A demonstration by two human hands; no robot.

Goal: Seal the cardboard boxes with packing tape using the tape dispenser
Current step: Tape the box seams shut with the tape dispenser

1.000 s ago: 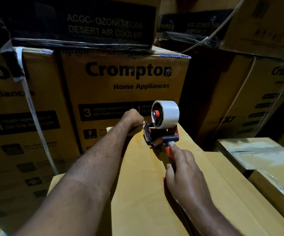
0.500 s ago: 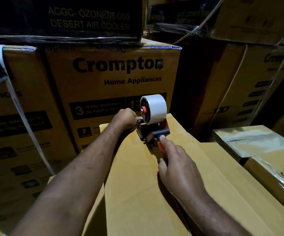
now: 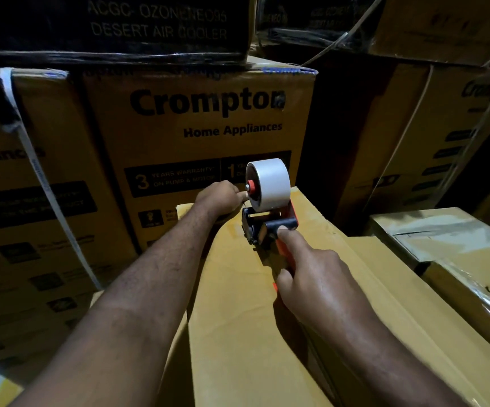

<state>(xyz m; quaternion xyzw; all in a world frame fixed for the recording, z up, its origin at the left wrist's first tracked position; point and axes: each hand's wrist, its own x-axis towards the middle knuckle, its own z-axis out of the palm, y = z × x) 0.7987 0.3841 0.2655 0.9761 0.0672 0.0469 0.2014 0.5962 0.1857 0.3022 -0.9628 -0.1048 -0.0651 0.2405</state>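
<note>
A plain cardboard box (image 3: 238, 333) is seen from above with its top flaps folded shut; what is inside it cannot be told. The tape dispenser (image 3: 268, 218) is set on the far end of this box's top, near the far edge. Its orange handle (image 3: 286, 254) runs back toward the person, while the black head is pressed against the cardboard, so that the dispenser's long axis lies along the length of the box, pointing away from the person. The white tape roll (image 3: 271, 185) is carried upright above the head, its orange hub turned to the left.

The handle is gripped by the right hand (image 3: 314, 277), fingers curled around it, with the index finger stretched forward and laid on the black head. The left hand (image 3: 219, 196) is closed at the far edge of the box, just left of the roll; its fingertips seem pinched together, but what is pinched is hidden.

Behind the box, a printed carton (image 3: 202, 136) marked "Crompton Home Appliances" is stacked beneath a dark carton (image 3: 120, 27) marked "Desert Air Cooler". A white strap (image 3: 41, 183) is run diagonally across the carton at the left. At the right, a lower box (image 3: 443, 236) is seen already taped across its top.
</note>
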